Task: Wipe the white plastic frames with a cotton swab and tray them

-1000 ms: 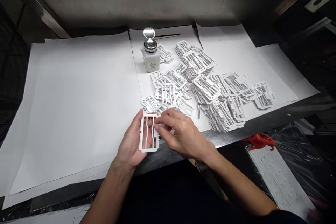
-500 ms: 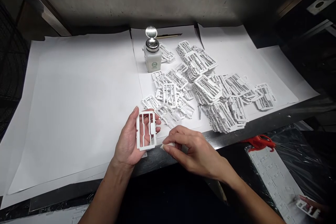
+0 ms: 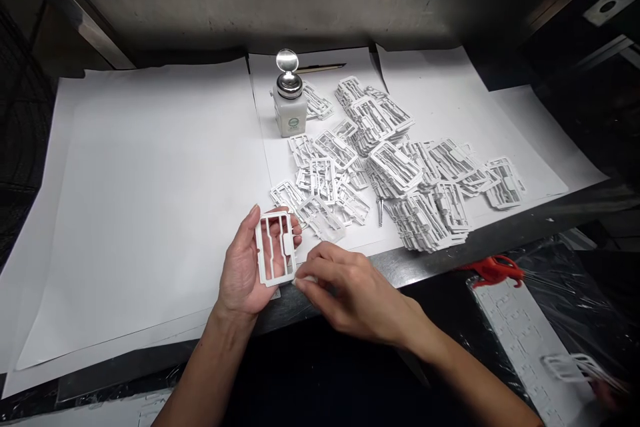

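Note:
My left hand (image 3: pixel 244 265) holds up a white plastic frame (image 3: pixel 263 247) with thin inner bars, its thumb along the left edge and its fingers behind. Pinched in my right hand (image 3: pixel 353 287) is a small piece of white wiping material (image 3: pixel 307 278), mostly covered by the fingers. That pinch is at the frame's lower right corner; whether it presses on the plastic I cannot tell. Just beyond my hands lies a loose heap of similar white frames (image 3: pixel 324 180).
Stacked frames (image 3: pixel 395 167) spread to the right on white paper (image 3: pixel 150 187). Behind the heap stands a pump bottle (image 3: pixel 291 113) with its lid up. Red-handled scissors (image 3: pixel 495 271) lie lower right, near another person's blurred hand (image 3: pixel 613 392) with white frames. Tweezers (image 3: pixel 381 212) lie between piles.
My right hand has moved left, bringing the white piece to the frame's lower right corner. The held frame has shifted slightly left. At lower right, the other person's white parts have moved.

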`<action>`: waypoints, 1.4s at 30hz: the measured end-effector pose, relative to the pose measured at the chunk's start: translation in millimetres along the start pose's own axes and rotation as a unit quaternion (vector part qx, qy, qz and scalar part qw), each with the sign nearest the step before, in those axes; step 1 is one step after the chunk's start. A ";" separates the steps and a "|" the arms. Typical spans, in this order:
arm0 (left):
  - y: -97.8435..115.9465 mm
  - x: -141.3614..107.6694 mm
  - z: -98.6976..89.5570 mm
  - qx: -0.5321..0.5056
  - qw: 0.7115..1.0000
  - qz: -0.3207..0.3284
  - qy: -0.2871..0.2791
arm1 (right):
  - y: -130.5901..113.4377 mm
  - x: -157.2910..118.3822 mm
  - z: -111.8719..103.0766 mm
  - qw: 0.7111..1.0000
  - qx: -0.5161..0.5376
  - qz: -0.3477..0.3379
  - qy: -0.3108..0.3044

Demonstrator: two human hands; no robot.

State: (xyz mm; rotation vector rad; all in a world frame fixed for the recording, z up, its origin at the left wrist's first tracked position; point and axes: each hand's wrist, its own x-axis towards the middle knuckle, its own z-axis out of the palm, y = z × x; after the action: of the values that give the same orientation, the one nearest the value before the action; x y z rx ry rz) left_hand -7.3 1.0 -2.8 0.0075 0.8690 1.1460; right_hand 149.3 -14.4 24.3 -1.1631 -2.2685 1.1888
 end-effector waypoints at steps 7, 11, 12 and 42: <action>4.4 0.7 -3.3 -0.013 1.000 0.004 0.001 | 3.6 -6.6 -5.2 0.998 0.039 0.023 0.051; 2.7 -1.1 -2.1 -0.023 1.000 0.004 -0.015 | -5.8 3.6 7.7 0.996 0.044 -0.007 0.073; 2.4 -1.6 -2.0 -0.027 1.000 0.005 -0.014 | -8.3 6.0 11.4 0.997 0.039 -0.022 0.066; 28.0 -4.1 -23.7 -0.017 1.000 -0.013 -0.012 | -4.9 0.8 4.9 0.992 0.006 0.117 0.049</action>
State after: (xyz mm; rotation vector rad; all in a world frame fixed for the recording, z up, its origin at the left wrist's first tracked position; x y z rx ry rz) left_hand -44.2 0.6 -4.8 -0.0175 0.8252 1.1337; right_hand 143.3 -17.9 25.3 -1.4808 -2.0948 1.1954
